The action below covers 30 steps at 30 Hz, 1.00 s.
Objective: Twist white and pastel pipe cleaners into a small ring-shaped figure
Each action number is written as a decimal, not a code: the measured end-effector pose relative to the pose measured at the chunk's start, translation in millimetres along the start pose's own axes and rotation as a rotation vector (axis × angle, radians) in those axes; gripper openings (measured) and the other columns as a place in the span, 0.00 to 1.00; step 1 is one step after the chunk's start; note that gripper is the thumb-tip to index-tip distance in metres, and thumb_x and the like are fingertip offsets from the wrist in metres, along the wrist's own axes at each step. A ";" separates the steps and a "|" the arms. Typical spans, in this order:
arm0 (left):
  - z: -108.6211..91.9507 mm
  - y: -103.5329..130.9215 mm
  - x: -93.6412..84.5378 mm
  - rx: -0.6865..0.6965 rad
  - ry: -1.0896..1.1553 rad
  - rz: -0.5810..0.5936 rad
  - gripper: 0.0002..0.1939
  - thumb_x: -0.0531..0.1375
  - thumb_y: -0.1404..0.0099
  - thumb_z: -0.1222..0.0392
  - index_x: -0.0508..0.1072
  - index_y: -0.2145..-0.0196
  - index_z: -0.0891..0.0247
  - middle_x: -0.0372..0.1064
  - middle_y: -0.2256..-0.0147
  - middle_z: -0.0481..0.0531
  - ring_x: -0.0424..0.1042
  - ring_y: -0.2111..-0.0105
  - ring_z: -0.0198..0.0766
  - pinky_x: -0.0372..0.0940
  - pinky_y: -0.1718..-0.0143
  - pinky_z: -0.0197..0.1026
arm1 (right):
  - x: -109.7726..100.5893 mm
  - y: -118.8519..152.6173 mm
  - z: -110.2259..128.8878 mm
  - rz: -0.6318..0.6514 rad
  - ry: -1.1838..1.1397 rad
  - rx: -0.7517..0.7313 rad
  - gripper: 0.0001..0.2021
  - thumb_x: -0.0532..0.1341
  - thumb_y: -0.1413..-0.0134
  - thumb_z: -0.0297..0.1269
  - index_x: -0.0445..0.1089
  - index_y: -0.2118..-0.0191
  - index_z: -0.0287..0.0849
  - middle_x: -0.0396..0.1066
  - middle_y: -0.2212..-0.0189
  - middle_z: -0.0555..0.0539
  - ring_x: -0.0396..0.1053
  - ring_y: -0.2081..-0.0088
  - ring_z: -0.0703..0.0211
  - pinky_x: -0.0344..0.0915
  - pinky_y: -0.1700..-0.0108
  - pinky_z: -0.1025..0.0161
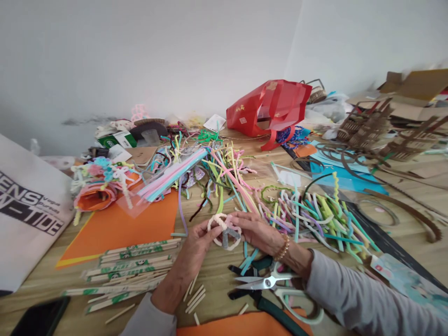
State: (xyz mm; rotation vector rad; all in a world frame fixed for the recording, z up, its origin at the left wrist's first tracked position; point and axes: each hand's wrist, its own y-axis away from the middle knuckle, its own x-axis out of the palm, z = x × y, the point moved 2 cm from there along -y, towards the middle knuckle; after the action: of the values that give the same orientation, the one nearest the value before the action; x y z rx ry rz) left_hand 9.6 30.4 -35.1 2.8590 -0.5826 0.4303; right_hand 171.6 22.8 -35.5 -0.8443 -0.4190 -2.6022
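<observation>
Between my two hands is a small round piece bent from fuzzy pipe cleaners (217,218), with white, pink and grey parts. My left hand (198,245) pinches its left side between thumb and fingers. On the other side, my right hand (257,233) grips the upper right part, its fingertips over the pink and grey bits. A beaded bracelet (283,247) circles the right wrist. Just below that hand lie scissors (269,283) with pale handles, slightly parted, over dark-handled pliers (269,308). Cut wooden stick pieces (195,299) rest below the left hand.
Loose coloured pipe cleaners (318,214) spread behind and right of my hands. Packets of wooden sticks (129,268) and orange sheets (150,231) lie at left, near a phone (42,317). A red bag (245,109), woven baskets (367,123) and a white bag (28,205) stand around.
</observation>
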 end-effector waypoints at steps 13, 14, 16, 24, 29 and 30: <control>-2.4 3.9 0.9 -0.040 -0.034 0.018 0.17 0.68 0.48 0.59 0.79 0.59 0.63 0.78 0.63 0.52 0.73 0.65 0.41 0.64 0.61 0.38 | 1.5 3.2 0.6 0.037 0.036 -0.017 0.11 0.69 0.54 0.34 0.72 0.64 0.36 0.70 0.69 0.49 0.67 0.69 0.66 0.64 0.63 0.67; -2.4 4.1 0.8 -0.038 -0.042 0.013 0.17 0.68 0.48 0.59 0.79 0.59 0.63 0.78 0.64 0.52 0.73 0.65 0.40 0.64 0.61 0.37 | 1.7 3.4 0.7 0.035 0.034 -0.015 0.11 0.69 0.54 0.34 0.72 0.64 0.36 0.69 0.69 0.49 0.66 0.69 0.66 0.64 0.63 0.67; -2.4 4.4 0.6 -0.035 -0.068 0.003 0.17 0.68 0.48 0.59 0.79 0.59 0.63 0.78 0.64 0.51 0.73 0.66 0.39 0.64 0.61 0.37 | 2.5 3.8 1.2 0.037 0.033 -0.011 0.11 0.69 0.54 0.35 0.72 0.64 0.36 0.69 0.69 0.49 0.66 0.69 0.66 0.64 0.63 0.67; -7.6 4.1 3.1 -0.028 -0.150 0.003 0.20 0.67 0.46 0.54 0.78 0.57 0.66 0.78 0.62 0.55 0.73 0.63 0.44 0.64 0.62 0.39 | 6.8 4.8 4.3 0.016 0.135 -0.061 0.15 0.70 0.55 0.38 0.72 0.61 0.37 0.71 0.65 0.47 0.66 0.66 0.64 0.61 0.62 0.66; -3.6 2.1 -0.3 -0.016 -0.161 -0.022 0.21 0.66 0.46 0.52 0.77 0.55 0.65 0.77 0.61 0.55 0.73 0.64 0.44 0.64 0.63 0.40 | 6.4 5.8 4.8 -0.009 0.187 -0.092 0.15 0.69 0.54 0.39 0.72 0.60 0.38 0.71 0.65 0.48 0.66 0.65 0.64 0.61 0.62 0.67; -2.4 1.7 -1.2 -0.014 -0.160 -0.029 0.21 0.66 0.45 0.52 0.78 0.56 0.65 0.77 0.61 0.55 0.73 0.65 0.43 0.64 0.63 0.40 | 5.8 5.7 4.4 -0.012 0.193 -0.095 0.15 0.69 0.54 0.39 0.72 0.61 0.38 0.71 0.65 0.48 0.66 0.65 0.63 0.61 0.61 0.67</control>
State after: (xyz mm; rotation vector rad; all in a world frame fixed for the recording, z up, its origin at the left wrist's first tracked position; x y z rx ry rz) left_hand 7.2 29.9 -33.0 2.9031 -0.5668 0.1928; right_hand 171.9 18.0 -27.7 -0.6129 -0.2485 -2.7007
